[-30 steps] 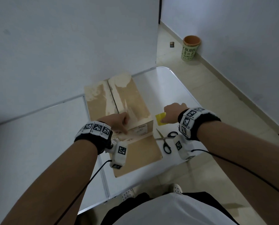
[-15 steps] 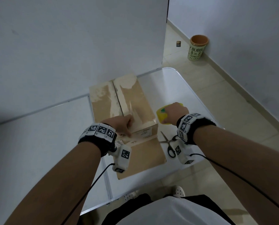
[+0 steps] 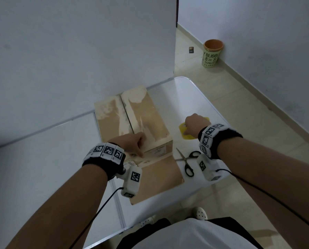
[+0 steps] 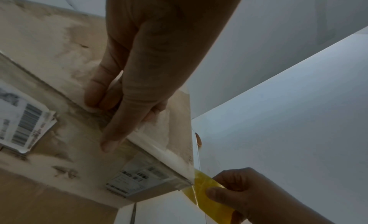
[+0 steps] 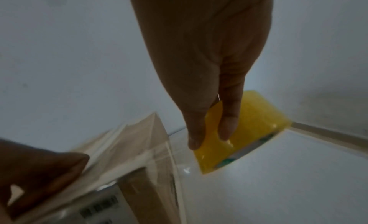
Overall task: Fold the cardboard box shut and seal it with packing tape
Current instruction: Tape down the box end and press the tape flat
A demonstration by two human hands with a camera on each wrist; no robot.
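A worn brown cardboard box (image 3: 132, 119) stands on the white table (image 3: 186, 97) with its top flaps folded shut. My left hand (image 3: 132, 142) sits on the box's near top edge. Its thumb (image 4: 113, 139) presses clear tape down on the front face, and its fingers (image 4: 95, 93) rest bent on the top. The tape strip runs right past the box corner to a yellow tape roll (image 3: 184, 132). My right hand (image 3: 195, 124) grips that tape roll (image 5: 249, 130) just right of the box, low over the table.
Black-handled scissors (image 3: 187, 162) lie on the table near my right wrist. A loose flat cardboard sheet (image 3: 159, 180) lies in front of the box. White walls stand close behind it. A small bin (image 3: 212, 53) stands on the floor beyond the table.
My right hand has shifted the tape roll a little farther from the box's front corner and lower. My left hand has stayed pressed on the near edge.
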